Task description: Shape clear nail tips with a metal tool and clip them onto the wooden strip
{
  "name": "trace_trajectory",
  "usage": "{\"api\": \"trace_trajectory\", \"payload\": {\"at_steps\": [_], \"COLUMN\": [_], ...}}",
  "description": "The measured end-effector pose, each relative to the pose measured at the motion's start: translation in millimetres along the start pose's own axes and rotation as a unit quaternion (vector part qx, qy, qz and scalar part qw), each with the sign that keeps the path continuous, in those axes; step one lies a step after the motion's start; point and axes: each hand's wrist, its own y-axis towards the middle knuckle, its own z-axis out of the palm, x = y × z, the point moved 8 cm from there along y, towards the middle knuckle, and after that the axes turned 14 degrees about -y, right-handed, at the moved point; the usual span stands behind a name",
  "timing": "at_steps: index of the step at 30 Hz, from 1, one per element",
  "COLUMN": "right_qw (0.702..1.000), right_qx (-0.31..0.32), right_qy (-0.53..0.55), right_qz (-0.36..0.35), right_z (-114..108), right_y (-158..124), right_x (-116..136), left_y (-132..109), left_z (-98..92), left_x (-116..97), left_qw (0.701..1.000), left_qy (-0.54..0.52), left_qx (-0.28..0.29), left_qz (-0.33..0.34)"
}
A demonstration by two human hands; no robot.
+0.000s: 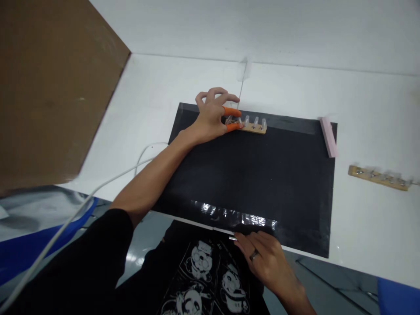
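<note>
My left hand (211,116) reaches to the far side of the black mat (249,170), with orange finger cots on thumb and forefinger. These two fingers close across the left part of a small wooden strip (252,128). Clear plastic pieces (256,121) stand up in a row on the strip, with small metal parts at their bases. My right hand (262,256), wearing a dark ring, is at the mat's front edge. Its curled fingers hold a thin silvery metal tool (232,238); only a short end shows, so its kind is unclear.
A pink bar (328,137) lies at the mat's far right corner. Right of the mat, a second wooden strip (377,177) with metal parts rests on the white table (364,227). A white cable (108,180) runs along the left, near a brown panel (59,92).
</note>
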Motion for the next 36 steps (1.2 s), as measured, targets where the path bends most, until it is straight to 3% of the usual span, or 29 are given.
{"api": "trace_trajectory", "payload": {"at_steps": [6,16,23,36], "right_qw": [1.0,1.0,1.0,1.0], "right_qx": [-0.01,-0.014,-0.009,-0.006], "right_qy": [0.003,0.011,0.021,0.022], "right_qz": [0.005,0.005,0.011,0.016], "right_z": [-1,-1,2,5], "right_y": [2,1,0,-1], "right_x": [0,-2,-2,-3], "left_y": [1,-2,1,-1], "left_z": [-0.5,-9.4,-29.0,-16.9], "left_x": [-1,-10,-27,-20], "left_qw": [0.999,1.0,0.996,0.995], "left_qy": [0.041,0.009,0.029,0.095], "left_qx": [0.011,0.008,-0.081,0.006], "left_qz": [0.001,0.014,0.028,0.043]}}
